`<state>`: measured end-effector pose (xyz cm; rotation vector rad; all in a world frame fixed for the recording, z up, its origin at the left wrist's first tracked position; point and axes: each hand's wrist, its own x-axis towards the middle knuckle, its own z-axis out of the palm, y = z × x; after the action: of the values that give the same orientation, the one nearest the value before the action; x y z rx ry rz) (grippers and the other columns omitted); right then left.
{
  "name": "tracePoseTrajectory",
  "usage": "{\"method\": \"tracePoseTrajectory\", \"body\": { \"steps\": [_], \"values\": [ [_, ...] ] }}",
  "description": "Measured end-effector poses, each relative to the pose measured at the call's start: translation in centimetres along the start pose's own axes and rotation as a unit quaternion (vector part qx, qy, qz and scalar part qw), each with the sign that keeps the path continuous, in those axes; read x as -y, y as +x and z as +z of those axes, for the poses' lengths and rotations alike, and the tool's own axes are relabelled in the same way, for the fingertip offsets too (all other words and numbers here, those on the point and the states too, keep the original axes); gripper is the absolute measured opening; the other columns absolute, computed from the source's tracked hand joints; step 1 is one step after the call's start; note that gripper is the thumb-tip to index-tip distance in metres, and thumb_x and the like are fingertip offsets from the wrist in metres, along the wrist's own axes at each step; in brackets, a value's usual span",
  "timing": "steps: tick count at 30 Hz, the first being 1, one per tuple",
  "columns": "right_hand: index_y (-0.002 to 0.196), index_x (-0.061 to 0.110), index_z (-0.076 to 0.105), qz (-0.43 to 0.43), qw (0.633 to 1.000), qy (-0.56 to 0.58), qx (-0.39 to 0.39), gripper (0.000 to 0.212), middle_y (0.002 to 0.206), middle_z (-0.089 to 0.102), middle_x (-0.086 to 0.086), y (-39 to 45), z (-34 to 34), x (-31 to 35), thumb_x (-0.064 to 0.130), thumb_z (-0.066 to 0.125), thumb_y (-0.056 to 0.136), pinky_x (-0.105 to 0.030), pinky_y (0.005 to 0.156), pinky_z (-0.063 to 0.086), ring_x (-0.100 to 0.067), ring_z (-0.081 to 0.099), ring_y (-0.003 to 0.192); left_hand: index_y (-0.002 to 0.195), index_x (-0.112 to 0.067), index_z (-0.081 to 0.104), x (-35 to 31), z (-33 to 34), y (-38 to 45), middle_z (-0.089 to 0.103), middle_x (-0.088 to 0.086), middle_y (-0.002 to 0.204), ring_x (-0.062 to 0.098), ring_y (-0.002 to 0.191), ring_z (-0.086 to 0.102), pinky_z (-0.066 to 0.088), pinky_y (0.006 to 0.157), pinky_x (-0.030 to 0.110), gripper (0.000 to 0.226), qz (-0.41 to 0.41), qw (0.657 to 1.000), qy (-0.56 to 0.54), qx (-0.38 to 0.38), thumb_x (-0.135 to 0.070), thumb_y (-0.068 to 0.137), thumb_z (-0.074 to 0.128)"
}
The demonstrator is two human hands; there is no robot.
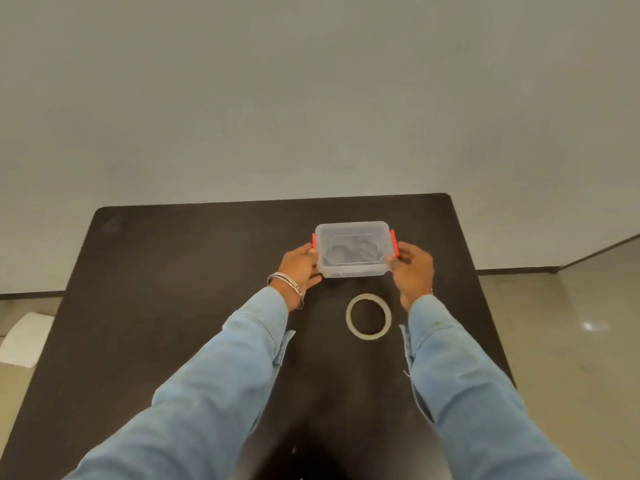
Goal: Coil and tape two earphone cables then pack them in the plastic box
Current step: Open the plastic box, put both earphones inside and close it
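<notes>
Because the dark surface (173, 306) gives the work a flat base, everything sits toward its far middle, within easy reach. On it stands the plastic box (353, 249), lid on, with dark loops inside that are probably the earphone cables, though the cloudy lid blurs them. Its red clips (394, 242) sit at either end, which likely explains the grip: the left hand (300, 268) and right hand (414, 271) each clasp one end, fingers (393, 261) curled against the box's walls, seemingly to steady it or press the clips. Just nearer the person lies the tape roll (369, 317), flat, set apart from the box.
</notes>
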<state>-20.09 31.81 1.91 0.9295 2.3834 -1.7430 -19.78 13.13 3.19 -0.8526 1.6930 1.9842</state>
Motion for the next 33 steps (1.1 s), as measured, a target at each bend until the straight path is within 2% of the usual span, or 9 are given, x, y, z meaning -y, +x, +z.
{"method": "tracePoseTrajectory", "body": {
  "steps": [6,10,18,22,24,26,28,31,33],
  "values": [
    [0.116,0.007,0.063,-0.009,0.998,0.010,-0.058,0.031,0.112,0.066,-0.011,8.2,-5.5,1.4,0.002,0.064,0.086,-0.034,0.094,0.048,-0.023,0.062,0.099,0.129,-0.022,0.054,-2.0,9.5,3.3,0.059,0.004,0.125,0.021,0.115,0.054,0.042,0.096,0.045,0.033,-0.006,0.997,0.044,0.067,-0.020,0.097,0.046],
    [0.117,0.008,0.062,-0.008,0.997,-0.002,-0.072,0.029,0.116,0.065,-0.013,11.8,-7.2,1.2,0.008,0.064,0.088,-0.041,0.100,0.046,-0.029,0.061,0.106,0.135,-0.024,0.046,-2.4,13.3,5.7,0.051,0.004,0.136,0.024,0.126,0.046,0.042,0.097,0.046,0.039,-0.009,0.995,0.053,0.081,-0.017,0.097,0.045],
    [0.128,0.012,0.056,-0.006,0.999,0.001,-0.048,0.039,0.125,0.061,-0.010,15.6,-7.9,-0.4,0.011,0.062,0.090,-0.043,0.103,0.043,-0.029,0.059,0.114,0.140,-0.024,0.039,-1.9,16.0,8.4,0.050,0.004,0.138,0.026,0.128,0.046,0.038,0.105,0.048,0.050,0.018,0.992,0.068,0.102,-0.004,0.095,0.046],
    [0.136,0.014,0.046,-0.004,0.999,0.010,-0.042,0.046,0.132,0.057,-0.008,15.4,-7.9,-1.0,0.016,0.059,0.092,-0.041,0.104,0.041,-0.026,0.054,0.121,0.146,-0.023,0.027,-1.0,15.4,9.0,0.040,0.007,0.147,0.029,0.132,0.042,0.040,0.106,0.047,0.061,0.026,0.991,0.118,0.060,-0.005,0.093,0.051],
    [0.134,0.014,0.046,0.002,0.997,0.004,-0.072,0.042,0.127,0.059,-0.010,14.1,-8.2,-1.7,0.021,0.058,0.093,-0.037,0.102,0.042,-0.026,0.055,0.118,0.145,-0.024,0.031,0.1,14.1,8.6,0.044,0.007,0.143,0.028,0.129,0.045,0.041,0.106,0.044,0.060,0.051,0.969,0.241,0.021,-0.013,0.091,0.057],
    [0.125,0.014,0.050,0.002,0.996,-0.027,-0.089,0.037,0.113,0.062,-0.010,11.6,-8.3,-3.1,0.027,0.059,0.092,-0.036,0.097,0.043,-0.027,0.058,0.110,0.137,-0.021,0.045,1.6,12.5,7.2,0.054,0.007,0.134,0.027,0.122,0.051,0.041,0.105,0.039,0.050,0.073,0.919,0.388,-0.002,-0.023,0.090,0.060],
    [0.122,0.016,0.051,-0.013,0.990,-0.123,-0.074,0.043,0.112,0.059,-0.008,8.6,-8.0,-5.5,0.042,0.059,0.088,-0.044,0.097,0.041,-0.028,0.056,0.110,0.128,-0.019,0.055,3.7,10.7,5.5,0.056,0.007,0.127,0.028,0.117,0.054,0.044,0.102,0.040,0.044,0.081,0.873,0.481,-0.012,-0.034,0.087,0.062],
    [0.131,0.020,0.042,-0.034,0.939,-0.341,-0.027,0.069,0.127,0.046,-0.010,3.7,-7.5,-9.3,0.065,0.053,0.081,-0.050,0.097,0.036,-0.031,0.043,0.120,0.128,-0.020,0.052,7.1,8.9,2.5,0.048,0.006,0.126,0.030,0.117,0.050,0.046,0.097,0.041,0.049,0.068,0.825,0.560,-0.022,-0.043,0.086,0.061],
    [0.138,0.019,0.033,-0.039,0.901,-0.433,0.001,0.078,0.133,0.039,-0.012,1.4,-7.2,-11.0,0.067,0.052,0.080,-0.050,0.098,0.036,-0.032,0.039,0.123,0.132,-0.022,0.045,8.9,8.3,1.1,0.042,0.008,0.131,0.033,0.118,0.049,0.047,0.095,0.043,0.049,0.060,0.790,0.609,-0.031,-0.039,0.089,0.058]
  ]
}}
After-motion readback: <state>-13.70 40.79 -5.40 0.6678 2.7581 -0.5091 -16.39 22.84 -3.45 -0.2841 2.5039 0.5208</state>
